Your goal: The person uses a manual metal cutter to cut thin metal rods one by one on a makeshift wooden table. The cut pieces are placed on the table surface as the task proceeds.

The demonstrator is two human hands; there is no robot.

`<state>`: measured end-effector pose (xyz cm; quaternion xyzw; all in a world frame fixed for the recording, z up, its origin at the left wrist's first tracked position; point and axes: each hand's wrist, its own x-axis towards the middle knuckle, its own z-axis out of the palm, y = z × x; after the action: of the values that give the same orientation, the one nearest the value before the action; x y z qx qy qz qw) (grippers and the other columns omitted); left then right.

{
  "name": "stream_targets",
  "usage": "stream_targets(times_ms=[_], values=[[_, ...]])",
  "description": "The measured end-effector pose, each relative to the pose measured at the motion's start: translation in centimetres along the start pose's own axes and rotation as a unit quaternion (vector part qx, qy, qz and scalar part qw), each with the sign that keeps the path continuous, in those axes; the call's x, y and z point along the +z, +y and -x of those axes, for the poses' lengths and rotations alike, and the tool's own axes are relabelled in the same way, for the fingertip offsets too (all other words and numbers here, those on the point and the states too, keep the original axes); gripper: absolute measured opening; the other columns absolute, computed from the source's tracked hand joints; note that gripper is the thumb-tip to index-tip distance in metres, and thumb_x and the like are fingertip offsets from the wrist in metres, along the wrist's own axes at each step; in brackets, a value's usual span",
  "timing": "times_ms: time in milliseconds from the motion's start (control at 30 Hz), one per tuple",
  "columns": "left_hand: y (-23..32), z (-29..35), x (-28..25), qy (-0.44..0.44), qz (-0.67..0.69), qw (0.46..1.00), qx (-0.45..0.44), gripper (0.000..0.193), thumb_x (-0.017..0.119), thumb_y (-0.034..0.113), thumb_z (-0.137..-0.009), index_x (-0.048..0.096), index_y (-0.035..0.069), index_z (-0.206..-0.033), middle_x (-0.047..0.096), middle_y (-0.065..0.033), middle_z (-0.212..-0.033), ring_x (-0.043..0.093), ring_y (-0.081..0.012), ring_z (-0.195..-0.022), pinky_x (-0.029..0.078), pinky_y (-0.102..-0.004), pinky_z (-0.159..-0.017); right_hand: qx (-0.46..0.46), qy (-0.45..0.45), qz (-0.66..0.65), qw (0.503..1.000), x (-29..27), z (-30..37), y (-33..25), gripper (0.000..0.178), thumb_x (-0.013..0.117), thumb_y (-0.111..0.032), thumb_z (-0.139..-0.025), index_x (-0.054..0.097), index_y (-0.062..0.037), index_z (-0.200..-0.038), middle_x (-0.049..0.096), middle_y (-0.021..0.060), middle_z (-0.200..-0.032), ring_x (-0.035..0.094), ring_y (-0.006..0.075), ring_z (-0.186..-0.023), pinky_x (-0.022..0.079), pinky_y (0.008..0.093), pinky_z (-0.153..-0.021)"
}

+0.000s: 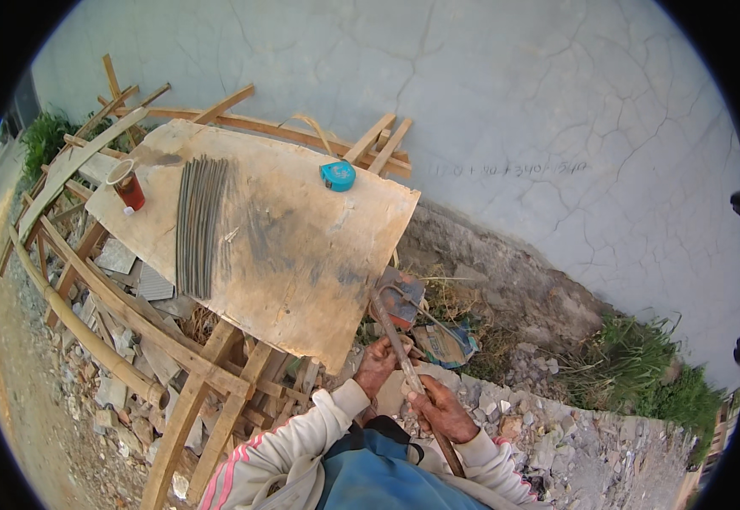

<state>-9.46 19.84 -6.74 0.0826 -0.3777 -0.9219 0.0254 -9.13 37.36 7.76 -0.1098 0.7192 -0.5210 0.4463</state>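
A long, rust-brown metal bar (405, 367) slants from beside the board's right corner down toward my body. My right hand (444, 410) is closed around its lower part. Higher up, my left hand (376, 367) has its fingers curled against the same bar; its grip is partly hidden. A thin bent rod (421, 309) curves away near the bar's upper end; I cannot tell whether they are joined. On the pale, stained wooden board (302, 297) lies a row of several dark metal rods (198, 225), side by side. A blue tape measure (337, 176) sits near the board's far edge.
A cup of dark red drink (127, 185) stands at the board's left. Wooden beams (192, 416) and a bamboo pole (90, 319) surround the board. Behind rises a cracked grey wall (506, 93). Broken rubble (548, 442) covers the ground; a torn sack (445, 343) lies ahead of my hands.
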Motion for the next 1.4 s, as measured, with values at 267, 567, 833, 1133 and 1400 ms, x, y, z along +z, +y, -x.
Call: stream_targets(times_ms=[267, 567, 833, 1133, 1400], values=[[1.7, -0.5, 2.1, 0.018, -0.058, 0.998, 0.015, 0.02, 0.062, 0.021, -0.105, 0.066, 0.005, -0.118, 0.075, -0.0094, -0.106, 0.075, -0.0225, -0.095, 0.061, -0.0375, -0.088, -0.079, 0.027, 0.169, 0.982, -5.3, -0.9, -0.2, 0.038, 0.072, -0.033, -0.1, 0.055, -0.0017, -0.114, 0.052, 0.0038, -0.078, 0.053, 0.0129, -0.062, 0.046, 0.0313, -0.052], [1.1, 0.4, 3.0, 0.118, -0.07, 0.99, -0.028, 0.017, 0.062, 0.024, -0.106, 0.065, 0.007, -0.108, 0.075, -0.0113, -0.108, 0.076, -0.0235, -0.097, 0.06, -0.0349, -0.084, -0.237, 0.171, 0.295, 0.91, -11.1, -2.8, -1.4, 0.033, 0.076, -0.027, -0.093, 0.058, 0.0005, -0.099, 0.059, 0.0207, -0.078, 0.06, 0.0331, -0.071, 0.049, 0.0448, -0.067], [0.9, 0.5, 4.2, 0.183, -0.09, 0.979, 0.026, 0.027, 0.058, 0.033, -0.108, 0.062, 0.007, -0.112, 0.074, -0.0106, -0.096, 0.076, -0.0213, -0.084, 0.06, -0.033, -0.076, -0.283, 0.187, 0.265, 0.903, -15.7, -8.5, -0.3, 0.035, 0.074, -0.034, -0.098, 0.07, 0.0003, -0.101, 0.064, 0.0113, -0.073, 0.062, 0.0204, -0.071, 0.048, 0.04, -0.067], [1.1, 0.3, 5.2, 0.229, -0.191, 0.948, 0.107, 0.032, 0.058, 0.036, -0.108, 0.062, 0.004, -0.11, 0.073, -0.0107, -0.087, 0.074, -0.0175, -0.075, 0.059, -0.0289, -0.067, -0.15, 0.004, 0.023, 0.988, -16.0, -11.9, 1.3, 0.022, 0.076, -0.019, -0.096, 0.069, 0.0011, -0.102, 0.061, -0.0003, -0.068, 0.055, 0.0076, -0.056, 0.045, 0.0246, -0.051], [2.2, -0.1, 5.6, 0.241, -0.198, 0.94, 0.137, 0.035, 0.06, 0.036, -0.107, 0.064, 0.002, -0.113, 0.073, -0.0086, -0.088, 0.073, -0.0163, -0.073, 0.059, -0.0289, -0.067, -0.199, -0.008, 0.001, 0.98, -16.0, -12.8, -0.5, 0.016, 0.075, -0.016, -0.097, 0.068, -0.0022, -0.098, 0.059, -0.0019, -0.067, 0.051, 0.0058, -0.055, 0.04, 0.0238, -0.05]])
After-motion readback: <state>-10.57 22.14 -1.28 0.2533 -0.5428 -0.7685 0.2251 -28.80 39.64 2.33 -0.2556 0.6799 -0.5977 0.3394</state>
